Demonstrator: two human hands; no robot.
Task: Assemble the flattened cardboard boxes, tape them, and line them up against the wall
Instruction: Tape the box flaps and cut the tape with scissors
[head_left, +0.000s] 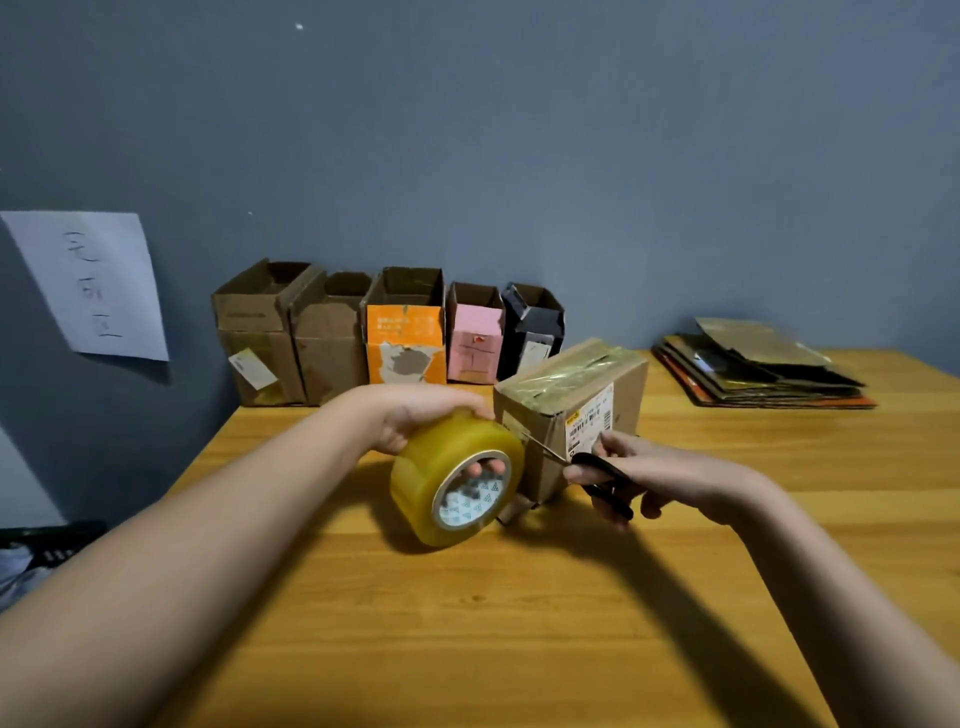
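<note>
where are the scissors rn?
In the head view, the black-handled scissors are held in the right hand, right of centre over the table. Their blades point at the taped box, beside the tape roll.

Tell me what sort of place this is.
Probably a room at home used as a small packing station: a wooden table against a blue-grey wall, assembled boxes, flattened cardboard.
</note>
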